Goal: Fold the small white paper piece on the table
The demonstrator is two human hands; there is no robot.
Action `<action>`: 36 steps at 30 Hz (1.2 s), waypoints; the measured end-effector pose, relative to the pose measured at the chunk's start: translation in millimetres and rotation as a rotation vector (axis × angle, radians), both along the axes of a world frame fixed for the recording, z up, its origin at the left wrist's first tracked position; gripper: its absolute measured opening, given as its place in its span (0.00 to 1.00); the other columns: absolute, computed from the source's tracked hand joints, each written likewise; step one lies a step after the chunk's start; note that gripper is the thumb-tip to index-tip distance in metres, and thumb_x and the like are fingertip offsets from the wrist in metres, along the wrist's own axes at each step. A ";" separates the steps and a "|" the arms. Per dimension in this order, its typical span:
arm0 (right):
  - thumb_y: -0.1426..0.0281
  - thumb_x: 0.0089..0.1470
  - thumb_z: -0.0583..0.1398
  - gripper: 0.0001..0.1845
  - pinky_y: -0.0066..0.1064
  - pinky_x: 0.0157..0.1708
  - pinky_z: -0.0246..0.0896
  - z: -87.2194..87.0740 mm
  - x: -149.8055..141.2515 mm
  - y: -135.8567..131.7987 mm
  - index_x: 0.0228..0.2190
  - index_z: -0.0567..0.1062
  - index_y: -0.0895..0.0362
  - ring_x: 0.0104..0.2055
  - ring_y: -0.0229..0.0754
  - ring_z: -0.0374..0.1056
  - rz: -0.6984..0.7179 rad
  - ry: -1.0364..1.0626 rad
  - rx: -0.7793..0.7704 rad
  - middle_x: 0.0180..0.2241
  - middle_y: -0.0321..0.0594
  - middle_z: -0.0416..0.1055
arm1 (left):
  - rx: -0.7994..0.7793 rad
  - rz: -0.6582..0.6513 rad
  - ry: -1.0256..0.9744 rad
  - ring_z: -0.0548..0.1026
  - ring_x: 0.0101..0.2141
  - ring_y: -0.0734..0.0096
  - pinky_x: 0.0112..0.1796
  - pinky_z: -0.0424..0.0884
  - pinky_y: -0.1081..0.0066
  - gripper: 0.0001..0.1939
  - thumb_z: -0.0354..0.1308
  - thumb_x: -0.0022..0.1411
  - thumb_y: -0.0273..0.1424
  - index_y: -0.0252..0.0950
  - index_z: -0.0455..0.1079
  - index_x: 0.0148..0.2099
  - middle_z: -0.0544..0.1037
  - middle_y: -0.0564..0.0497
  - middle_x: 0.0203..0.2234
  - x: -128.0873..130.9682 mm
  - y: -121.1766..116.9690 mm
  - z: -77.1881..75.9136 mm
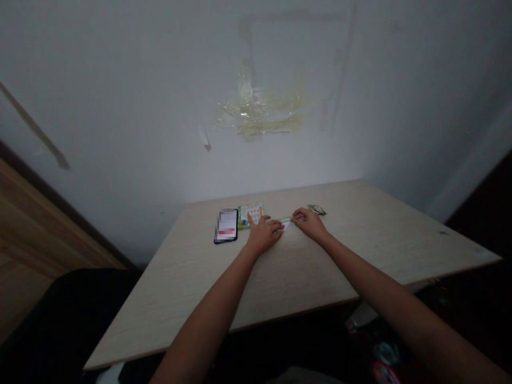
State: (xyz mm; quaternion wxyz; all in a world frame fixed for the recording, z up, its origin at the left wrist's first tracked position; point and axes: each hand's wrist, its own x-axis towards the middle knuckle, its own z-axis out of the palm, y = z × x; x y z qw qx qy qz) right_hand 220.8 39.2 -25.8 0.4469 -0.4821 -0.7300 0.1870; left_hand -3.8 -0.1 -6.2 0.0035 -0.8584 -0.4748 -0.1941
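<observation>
My left hand [264, 234] lies on the table with its fingers spread, and its fingertips rest on a small white and green piece of printed paper [285, 223]. At the paper's right end, my right hand [309, 222] is closed, with thumb and fingers pinching the edge. Part of the paper is hidden under my left fingers. Just behind my left hand is a printed sheet or packet [251, 213] in white, green and yellow. A small dark green printed piece [317, 209] lies beyond my right hand.
A phone [226, 226] with a lit, blurred-out screen lies left of the printed sheet. The pale wooden table [192, 282] meets a grey wall [160, 117] at the back. Old clear tape [264, 112] clings to the wall. Dark shapes stand below the table's front edge.
</observation>
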 end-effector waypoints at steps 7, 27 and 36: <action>0.74 0.50 0.63 0.06 0.31 0.37 0.62 1.0 -8.0 -0.4 0.34 0.73 0.56 0.36 0.41 0.72 -0.037 -0.133 0.045 0.31 0.37 0.76 | -0.033 0.026 0.001 0.61 0.61 0.50 0.55 0.21 0.23 0.14 0.51 0.69 0.44 0.58 0.74 0.53 0.76 0.57 0.55 0.2 1.5 -0.4; 0.78 0.50 0.59 0.11 0.30 0.40 0.59 15.9 -9.4 -19.4 0.36 0.72 0.55 0.38 0.41 0.70 0.191 -0.308 0.135 0.34 0.37 0.76 | -0.071 0.021 -0.041 0.63 0.59 0.53 0.55 0.25 0.23 0.14 0.51 0.69 0.45 0.56 0.75 0.51 0.77 0.56 0.55 0.1 1.2 1.3; 0.78 0.50 0.60 0.10 0.29 0.39 0.59 13.6 -8.7 -17.3 0.36 0.71 0.54 0.38 0.41 0.71 0.178 -0.300 0.105 0.34 0.37 0.76 | -0.092 0.001 -0.004 0.56 0.65 0.50 0.56 0.26 0.23 0.15 0.52 0.69 0.44 0.58 0.73 0.54 0.74 0.57 0.58 -3.8 3.7 0.0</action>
